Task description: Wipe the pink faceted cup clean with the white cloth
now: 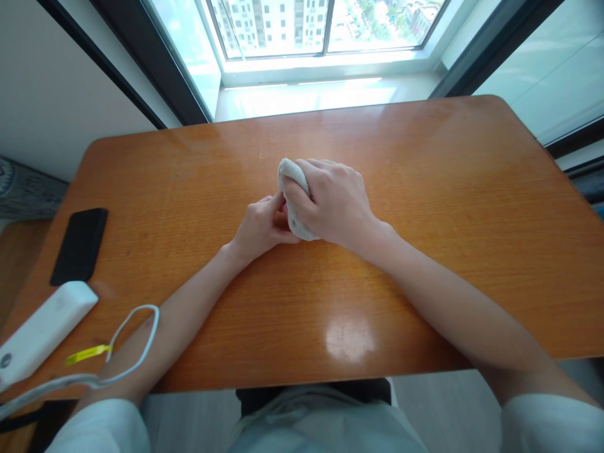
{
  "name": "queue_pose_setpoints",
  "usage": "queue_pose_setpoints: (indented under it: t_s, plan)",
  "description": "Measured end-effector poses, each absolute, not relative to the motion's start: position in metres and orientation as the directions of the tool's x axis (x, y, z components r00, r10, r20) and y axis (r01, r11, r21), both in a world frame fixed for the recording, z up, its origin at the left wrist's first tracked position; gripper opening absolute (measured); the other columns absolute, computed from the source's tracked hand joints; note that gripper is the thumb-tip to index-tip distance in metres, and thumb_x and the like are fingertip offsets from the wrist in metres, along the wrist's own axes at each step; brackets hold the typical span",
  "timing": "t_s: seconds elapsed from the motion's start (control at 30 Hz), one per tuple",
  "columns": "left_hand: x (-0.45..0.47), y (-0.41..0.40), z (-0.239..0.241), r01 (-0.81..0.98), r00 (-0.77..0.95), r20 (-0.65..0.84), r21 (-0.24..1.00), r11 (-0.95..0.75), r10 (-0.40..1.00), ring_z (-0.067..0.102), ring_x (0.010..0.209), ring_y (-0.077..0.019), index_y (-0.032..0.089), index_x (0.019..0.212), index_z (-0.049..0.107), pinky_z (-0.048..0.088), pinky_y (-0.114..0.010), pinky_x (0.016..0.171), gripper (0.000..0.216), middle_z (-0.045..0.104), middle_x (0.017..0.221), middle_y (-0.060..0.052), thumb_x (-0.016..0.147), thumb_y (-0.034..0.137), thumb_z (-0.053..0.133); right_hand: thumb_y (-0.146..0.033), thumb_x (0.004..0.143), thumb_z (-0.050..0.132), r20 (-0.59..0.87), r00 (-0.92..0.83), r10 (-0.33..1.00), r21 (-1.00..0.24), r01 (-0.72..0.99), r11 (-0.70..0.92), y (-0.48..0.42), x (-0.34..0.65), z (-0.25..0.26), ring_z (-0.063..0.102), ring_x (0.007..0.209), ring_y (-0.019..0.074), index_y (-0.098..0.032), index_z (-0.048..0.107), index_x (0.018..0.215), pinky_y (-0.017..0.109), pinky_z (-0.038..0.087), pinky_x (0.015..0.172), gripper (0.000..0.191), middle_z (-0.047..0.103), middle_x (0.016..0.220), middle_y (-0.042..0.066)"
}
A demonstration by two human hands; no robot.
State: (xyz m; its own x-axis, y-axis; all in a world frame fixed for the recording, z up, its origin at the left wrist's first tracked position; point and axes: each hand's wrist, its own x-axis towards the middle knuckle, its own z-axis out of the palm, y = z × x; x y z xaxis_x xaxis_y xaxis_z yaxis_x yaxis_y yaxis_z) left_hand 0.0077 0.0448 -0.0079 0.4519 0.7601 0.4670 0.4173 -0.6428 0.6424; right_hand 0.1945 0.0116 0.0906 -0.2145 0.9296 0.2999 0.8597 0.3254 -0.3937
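Note:
A bunched light-grey cloth (302, 226) is gripped in my right hand (337, 198) above the middle of the wooden table (406, 302). My right fingers curl over its far side, with the thumb lying along the near face. Just left of it, my left hand (259, 223) is closed, its thumb and fingers bent round towards the cloth and meeting it. What the left fingertips hold is hidden behind the cloth and my right hand.
A black phone (80, 245) lies near the table's left edge. Below it are a white power strip (47, 330) and a white cable (153, 327) with a yellow tag (87, 354), close to my left forearm. A window (325, 28) stands beyond the far edge.

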Motion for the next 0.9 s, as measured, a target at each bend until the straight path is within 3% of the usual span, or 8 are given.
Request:
queue_pose_setpoints:
  t_s: [0.2,0.5,0.9]
  plan:
    - [0.009,0.044,-0.002,0.450,0.456,0.408,0.661,-0.601,0.791,0.056,0.065,-0.0150,0.024,0.102,0.069,0.047,-0.029,0.063,0.039,0.066,0.075,0.004,0.069,0.036,0.086,-0.031,0.110,0.045,0.334,-0.235,0.913,-0.504,0.774,0.383,0.016,0.203,0.089,0.059,0.077,0.0221,-0.026,0.070,0.089,0.036,0.038,0.071,0.033,0.074,0.088,0.003]
    - [0.012,0.043,0.001,0.492,0.465,0.418,0.611,-0.620,0.781,0.056,0.065,-0.0145,0.024,0.094,0.062,0.046,-0.027,0.063,0.032,0.065,0.073,0.005,0.072,0.033,0.082,-0.039,0.113,0.041,0.402,-0.218,0.889,-0.633,0.635,0.443,0.021,0.216,0.074,0.056,0.071,0.0197,-0.026,0.066,0.082,0.036,0.042,0.073,0.042,0.067,0.078,0.002]
    - [0.009,0.045,-0.002,0.491,0.406,0.446,0.629,-0.602,0.798,0.063,0.067,-0.0136,0.025,0.103,0.066,0.050,-0.026,0.066,0.041,0.075,0.082,0.003,0.073,0.038,0.091,-0.060,0.113,0.038,0.434,-0.026,0.901,-0.768,0.511,0.385,0.024,0.223,0.044,0.058,0.076,0.0215,-0.026,0.064,0.081,0.038,0.050,0.073,0.053,0.061,0.078,0.003]
